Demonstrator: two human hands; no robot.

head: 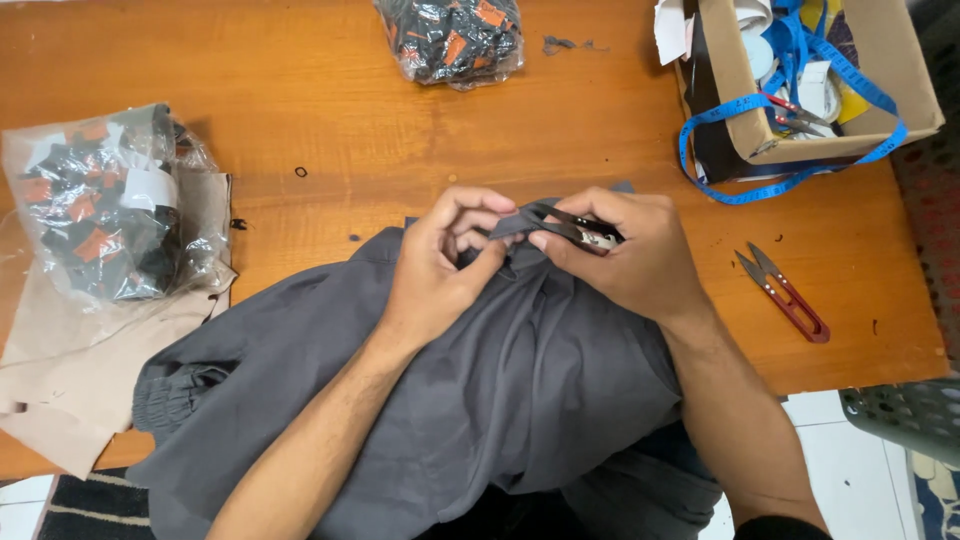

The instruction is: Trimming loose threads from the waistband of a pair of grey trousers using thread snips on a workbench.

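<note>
A dark grey garment lies bunched across the near edge of the wooden table and over my lap. My left hand pinches a raised fold of the grey cloth at the garment's top edge. My right hand is closed around small black thread snips, whose blades point left and touch the pinched fold. An elastic cuff or waistband shows at the garment's left side.
Red-handled thread snips lie on the table to the right. A cardboard box with a blue measuring tape and tape rolls stands at the back right. Clear plastic bags of black-and-orange items sit at the left and back centre. Brown paper lies at the left.
</note>
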